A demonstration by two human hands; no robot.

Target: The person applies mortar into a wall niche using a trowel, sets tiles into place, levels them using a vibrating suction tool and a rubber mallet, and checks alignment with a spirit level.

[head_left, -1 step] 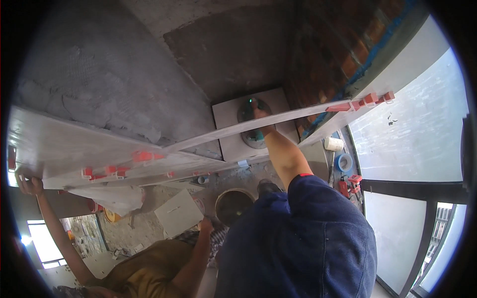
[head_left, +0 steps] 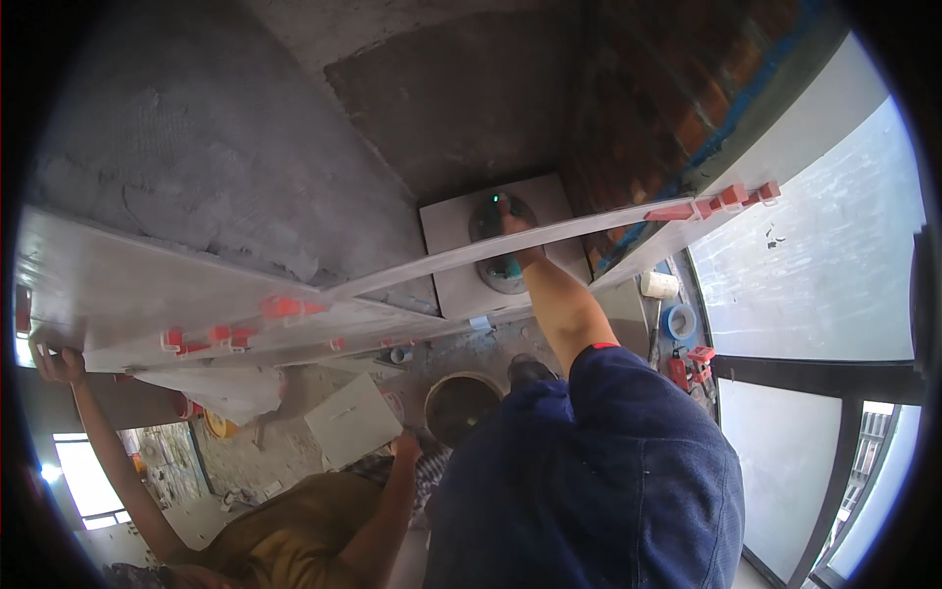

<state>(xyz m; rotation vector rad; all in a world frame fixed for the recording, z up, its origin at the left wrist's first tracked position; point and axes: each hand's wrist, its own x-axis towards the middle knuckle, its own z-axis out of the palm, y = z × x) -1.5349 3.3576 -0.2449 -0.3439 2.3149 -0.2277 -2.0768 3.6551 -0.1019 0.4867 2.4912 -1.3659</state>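
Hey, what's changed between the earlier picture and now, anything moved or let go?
Nothing has visibly changed: the right hand stays at the dark round tool on the tile, and the co-worker's hand stays at the panel.

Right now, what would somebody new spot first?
Probably the navy shirt at lower middle, its wearer's right hand above on a round tool with a green light. Then red wedges along the pale panels, and another person at lower left, one hand at a panel's edge.
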